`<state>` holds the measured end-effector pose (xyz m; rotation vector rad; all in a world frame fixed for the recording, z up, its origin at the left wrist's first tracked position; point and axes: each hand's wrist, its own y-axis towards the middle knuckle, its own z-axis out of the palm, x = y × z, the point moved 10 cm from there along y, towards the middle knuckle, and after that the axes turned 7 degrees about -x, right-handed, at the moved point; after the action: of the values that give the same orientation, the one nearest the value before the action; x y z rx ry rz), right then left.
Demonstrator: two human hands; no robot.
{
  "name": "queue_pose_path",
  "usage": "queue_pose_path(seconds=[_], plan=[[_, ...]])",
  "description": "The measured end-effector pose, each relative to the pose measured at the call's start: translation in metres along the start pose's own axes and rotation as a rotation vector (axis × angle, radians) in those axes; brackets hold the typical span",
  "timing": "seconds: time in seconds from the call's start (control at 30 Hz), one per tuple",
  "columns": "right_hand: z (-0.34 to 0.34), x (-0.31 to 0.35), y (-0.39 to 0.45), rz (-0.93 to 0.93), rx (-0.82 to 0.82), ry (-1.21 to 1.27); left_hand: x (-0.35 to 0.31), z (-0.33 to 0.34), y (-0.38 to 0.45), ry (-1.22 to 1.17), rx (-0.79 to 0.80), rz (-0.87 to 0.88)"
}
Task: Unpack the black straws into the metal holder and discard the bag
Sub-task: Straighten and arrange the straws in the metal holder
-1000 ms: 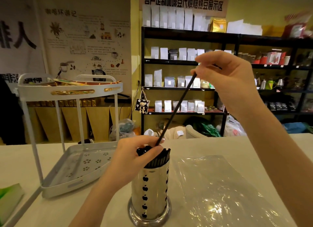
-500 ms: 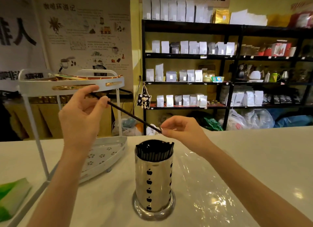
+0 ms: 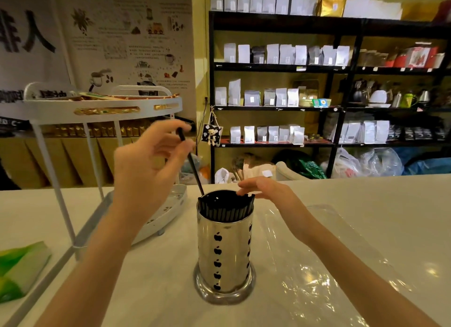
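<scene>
Head view looks across a pale, glossy desk [image 3: 366,204] in a shop-like room. At the centre stands the metal holder [image 3: 224,251], an upright steel cylinder with apple-shaped cut-outs, packed with black straws [image 3: 225,207] whose tops rise just above its rim. The clear bag [image 3: 324,265] lies flat and crinkled on the desk at about 4 o'clock from the holder, reaching under its base side.

The left hand [image 3: 146,170], at 10 o'clock from the holder, has its fingers [image 3: 170,129] pinched on the upper end of a single straw [image 3: 192,165], which slants down so that its lower end meets the holder's rim on the left. The right hand [image 3: 266,189] hovers at 1 o'clock from the holder, fingers loosely spread and holding nothing, their tips touching or just above the straw tops; which, I cannot tell.

A white two-tier rack [image 3: 102,107] stands on the desk at 9 o'clock, and a green-and-white object [image 3: 22,265] lies at the left edge. Behind the desk, black shelving [image 3: 280,68] carries rows of silver and white pouches, with kettles at 2 o'clock. A wall poster [image 3: 127,34] with drawings and Chinese text hangs at 11 o'clock.
</scene>
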<state>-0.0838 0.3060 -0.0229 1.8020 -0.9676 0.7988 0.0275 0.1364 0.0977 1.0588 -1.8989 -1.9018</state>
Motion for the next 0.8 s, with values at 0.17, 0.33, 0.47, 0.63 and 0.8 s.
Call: queue_pose_path(seconds=[0.17,0.33,0.47,0.63,0.8], plan=[[0.01,-0.009,0.005,0.064,0.101,0.005,-0.015,0.003,0.003,-0.072,0.04,0.005],[0.014,0.007,-0.017,-0.03,0.147,0.076,0.005,0.028,-0.016,-0.029,0.166,-0.077],[0.02,0.008,-0.023,-0.069,0.124,-0.007,0.031,0.048,-0.037,-0.018,0.267,-0.195],[0.024,0.007,-0.025,-0.099,0.074,-0.04,0.057,0.065,-0.07,-0.031,0.412,-0.328],[0.028,0.025,-0.028,-0.174,0.079,-0.067,0.066,0.067,-0.09,-0.223,0.453,-0.538]])
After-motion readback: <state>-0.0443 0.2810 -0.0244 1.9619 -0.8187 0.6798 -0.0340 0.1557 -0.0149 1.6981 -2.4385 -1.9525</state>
